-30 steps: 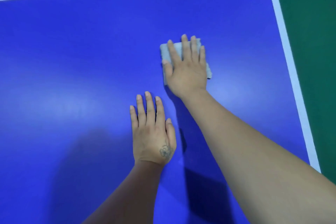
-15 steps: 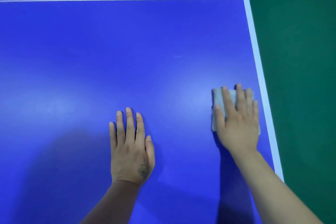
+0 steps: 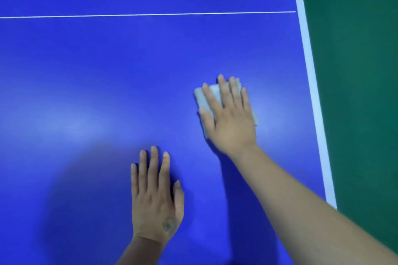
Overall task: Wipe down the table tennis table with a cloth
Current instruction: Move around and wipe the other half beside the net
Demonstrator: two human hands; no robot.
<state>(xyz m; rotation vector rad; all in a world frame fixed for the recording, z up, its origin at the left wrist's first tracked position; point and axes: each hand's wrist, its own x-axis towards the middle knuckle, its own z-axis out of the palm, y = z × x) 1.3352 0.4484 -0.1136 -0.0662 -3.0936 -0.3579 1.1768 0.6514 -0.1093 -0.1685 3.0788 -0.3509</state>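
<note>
The blue table tennis table [image 3: 107, 71] fills most of the view. A folded pale grey cloth [image 3: 204, 99] lies flat on it right of centre. My right hand [image 3: 230, 120] presses down on the cloth with straight, spread fingers and covers most of it. My left hand [image 3: 155, 198] rests flat on the bare table surface, nearer to me and to the left of the cloth, fingers straight and holding nothing.
A thin white line [image 3: 150, 14] crosses the table at the far side. A white border stripe [image 3: 310, 84] marks the table's right edge, with green floor [image 3: 361, 71] beyond it.
My right hand slid the cloth out to the right edge, then back left and away from me. My left hand stayed flat in about the same place.
</note>
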